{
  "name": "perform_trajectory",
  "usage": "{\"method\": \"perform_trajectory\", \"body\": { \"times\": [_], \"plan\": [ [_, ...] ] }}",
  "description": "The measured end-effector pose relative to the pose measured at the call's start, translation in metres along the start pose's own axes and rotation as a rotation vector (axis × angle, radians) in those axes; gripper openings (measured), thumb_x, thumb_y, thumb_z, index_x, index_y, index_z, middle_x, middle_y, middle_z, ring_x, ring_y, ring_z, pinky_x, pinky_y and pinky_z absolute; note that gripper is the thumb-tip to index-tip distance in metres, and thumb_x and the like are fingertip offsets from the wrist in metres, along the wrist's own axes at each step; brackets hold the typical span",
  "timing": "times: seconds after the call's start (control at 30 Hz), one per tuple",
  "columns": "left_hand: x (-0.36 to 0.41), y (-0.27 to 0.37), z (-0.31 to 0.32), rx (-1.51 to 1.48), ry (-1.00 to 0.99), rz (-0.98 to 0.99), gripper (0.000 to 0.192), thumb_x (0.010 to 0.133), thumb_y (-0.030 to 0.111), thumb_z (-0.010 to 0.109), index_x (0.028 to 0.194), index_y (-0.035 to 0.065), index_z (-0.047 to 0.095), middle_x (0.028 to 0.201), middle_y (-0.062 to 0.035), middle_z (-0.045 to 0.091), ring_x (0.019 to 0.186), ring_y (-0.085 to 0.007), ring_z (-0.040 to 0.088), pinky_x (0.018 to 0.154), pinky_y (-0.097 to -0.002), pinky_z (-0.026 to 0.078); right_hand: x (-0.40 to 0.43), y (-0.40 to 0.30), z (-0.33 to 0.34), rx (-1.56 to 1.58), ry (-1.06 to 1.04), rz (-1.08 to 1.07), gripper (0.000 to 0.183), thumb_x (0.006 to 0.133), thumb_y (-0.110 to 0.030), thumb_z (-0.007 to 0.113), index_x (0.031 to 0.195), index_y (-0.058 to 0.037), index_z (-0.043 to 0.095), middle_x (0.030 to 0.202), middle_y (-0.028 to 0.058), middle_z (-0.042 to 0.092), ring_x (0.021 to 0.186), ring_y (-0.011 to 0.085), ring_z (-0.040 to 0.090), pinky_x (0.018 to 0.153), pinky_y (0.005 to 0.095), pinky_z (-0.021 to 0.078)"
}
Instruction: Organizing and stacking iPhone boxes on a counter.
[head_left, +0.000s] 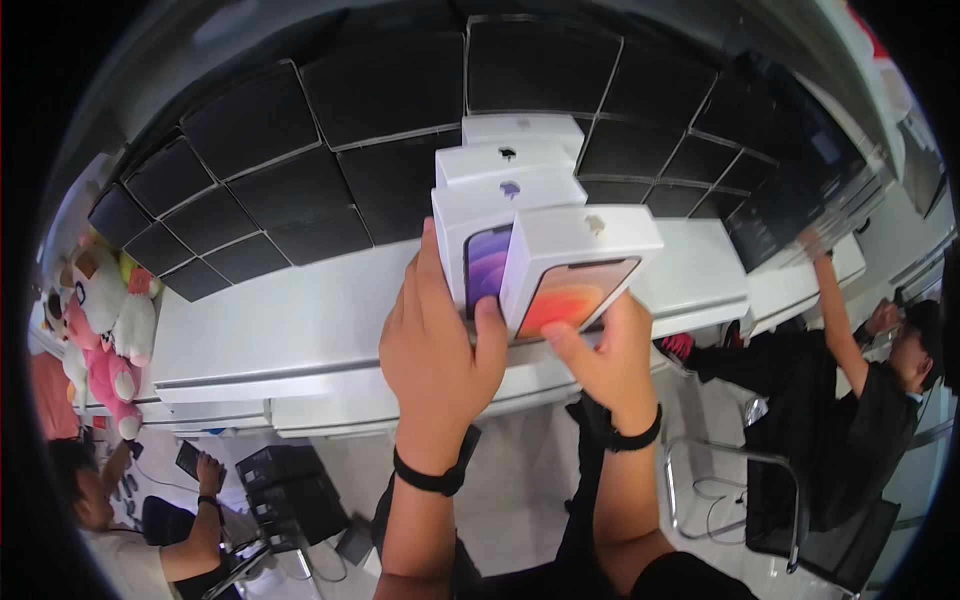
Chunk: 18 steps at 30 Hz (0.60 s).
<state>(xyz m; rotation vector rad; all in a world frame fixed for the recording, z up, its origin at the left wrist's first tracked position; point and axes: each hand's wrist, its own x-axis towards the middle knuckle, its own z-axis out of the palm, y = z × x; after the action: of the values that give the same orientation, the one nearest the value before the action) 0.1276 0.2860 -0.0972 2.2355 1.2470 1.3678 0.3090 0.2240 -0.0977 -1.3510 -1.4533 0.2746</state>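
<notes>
My left hand (442, 337) grips a white Apple iPhone box with a purple phone picture (480, 214), fingers along its left side and thumb on its front. My right hand (607, 352) is closed on another white iPhone box, this one with an orange-red phone picture (577, 292); its thumb presses the lower front. The two boxes overlap at the front. Behind them stand a white box with a black apple logo (465, 166) and a rearmost white box (491, 131). Their lower parts are hidden.
Black boxes (382, 82) form a stacked wall at the back of the white counter (300, 315). Plush toys (97, 322) hang at the left. One person (832, 420) sits at the right, another (165, 555) at the lower left beside stacked black boxes (289, 495). A metal-framed chair (795, 502) stands at lower right.
</notes>
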Motion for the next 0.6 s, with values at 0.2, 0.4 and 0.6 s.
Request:
{"method": "perform_trajectory", "body": {
  "times": [0.2,0.4,0.6],
  "plan": [
    [-0.002,-0.002,0.008,0.006,0.011,0.004,0.074,0.084,0.021,0.066,0.150,-0.0074,0.045,0.121,-0.0244,0.067,0.094,-0.0400,0.071,0.078,-0.0426,0.057,-0.004,0.007,-0.003,0.023,-0.022,0.079,0.048,0.084,-0.027,0.084,0.120,-0.0007,0.066,0.100,0.0113,0.078,0.085,0.0251,0.075,0.076,0.0320,0.0563],
    [-0.002,-0.010,0.011,0.051,0.127,0.085,0.071,0.085,0.022,0.067,0.147,-0.0067,0.048,0.121,-0.0210,0.069,0.088,-0.0342,0.072,0.071,-0.0400,0.057,0.000,0.008,0.010,0.013,0.075,-0.073,0.054,0.085,-0.033,0.083,0.125,-0.0011,0.064,0.096,0.0115,0.077,0.079,0.0230,0.073,0.071,0.0310,0.0552],
    [0.002,-0.003,0.015,0.177,0.166,0.097,0.073,0.083,0.024,0.066,0.147,-0.0069,0.049,0.108,-0.0160,0.069,0.082,-0.0315,0.069,0.070,-0.0403,0.055,0.002,0.008,0.016,-0.013,0.188,-0.045,0.055,0.089,-0.045,0.078,0.122,-0.0025,0.065,0.091,0.0114,0.076,0.072,0.0269,0.073,0.067,0.0329,0.0554]
  ]
}}
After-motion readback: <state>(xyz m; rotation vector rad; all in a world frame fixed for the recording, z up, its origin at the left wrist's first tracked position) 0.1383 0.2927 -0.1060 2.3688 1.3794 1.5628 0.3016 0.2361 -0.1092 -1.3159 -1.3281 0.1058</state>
